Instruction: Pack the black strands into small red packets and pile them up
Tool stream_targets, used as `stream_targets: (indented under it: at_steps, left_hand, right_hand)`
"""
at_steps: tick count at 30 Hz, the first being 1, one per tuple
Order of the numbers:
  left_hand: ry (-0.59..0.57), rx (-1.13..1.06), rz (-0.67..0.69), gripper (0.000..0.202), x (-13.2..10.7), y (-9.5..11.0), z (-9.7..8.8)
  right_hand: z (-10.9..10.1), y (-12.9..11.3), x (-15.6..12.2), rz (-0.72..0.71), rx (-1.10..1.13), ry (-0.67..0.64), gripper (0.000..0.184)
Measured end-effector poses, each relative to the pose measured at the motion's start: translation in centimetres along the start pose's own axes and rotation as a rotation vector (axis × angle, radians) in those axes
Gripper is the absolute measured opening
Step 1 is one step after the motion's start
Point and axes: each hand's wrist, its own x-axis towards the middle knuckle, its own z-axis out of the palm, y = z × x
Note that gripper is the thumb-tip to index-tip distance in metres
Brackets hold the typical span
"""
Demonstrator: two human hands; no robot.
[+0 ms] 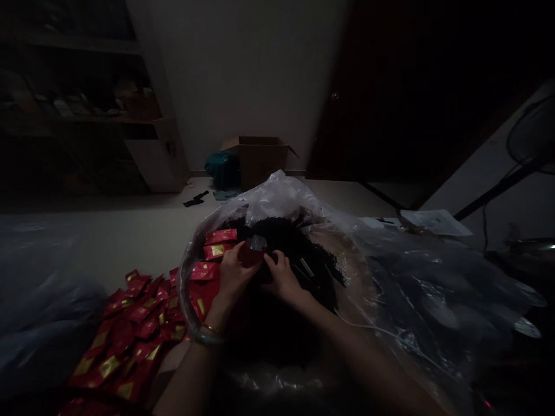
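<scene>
The red packet (250, 252) is held up between both hands just above the heap of dark loose leaves (312, 260), near the middle of the picture. Its long axis runs from about 7 o'clock to 1 o'clock, with a paler, silvery end toward 1 o'clock. The left hand (232, 277) lies at 7 o'clock from the packet, its fingers closed narrowly around the red lower part. The right hand (284, 278) lies at 4 o'clock from it, its fingers curled tight and seemingly pinching the packet's right edge. The dim light leaves that contact unsure. Both hands are equally close, and the left has the fuller hold.

A bracelet (208, 334) sits on the left wrist. The leaves fill a big clear plastic bag (277, 193) whose mouth opens around the hands. More red packets (220, 238) rest inside its rim at 10 o'clock from the hands. A loose pile of red packets (130, 332) spreads over the surface at 8 o'clock. Far off at 12 o'clock, a cardboard box (262, 157) stands against the wall. A sheet of paper (436, 222) lies at 2 o'clock.
</scene>
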Motion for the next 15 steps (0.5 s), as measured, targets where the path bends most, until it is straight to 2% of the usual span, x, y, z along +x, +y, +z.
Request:
stream_targets:
  at_steps: [3, 5, 7, 9, 12, 15]
  left_hand:
    - [0.003, 0.0, -0.001, 0.051, 0.2, -0.1, -0.2]
    - [0.006, 0.009, 0.009, 0.051, 0.2, -0.2, -0.2]
    - [0.01, 0.018, 0.021, 0.052, 0.3, -0.3, -0.1]
    - [0.015, 0.028, 0.025, 0.053, 0.2, -0.4, 0.0]
    - [0.009, 0.051, 0.022, 0.052, 0.2, -0.3, 0.1]
    - [0.012, 0.07, 0.039, 0.05, 0.3, -0.2, 0.1]
  right_hand:
    - [-0.5, -1.0, -0.1, 0.011, -0.228, -0.191, 0.1]
    - [0.0, -1.5, -0.4, -0.025, -0.329, -0.262, 0.085]
    - [0.7, -1.7, -0.8, -0.068, -0.383, -0.247, 0.061]
    - [1.2, -1.6, -1.1, -0.095, -0.392, -0.203, 0.047]
    - [0.6, -1.1, -1.2, -0.118, -0.346, -0.14, 0.039]
    - [-0.8, -0.1, -1.0, -0.134, -0.185, -0.057, 0.038]
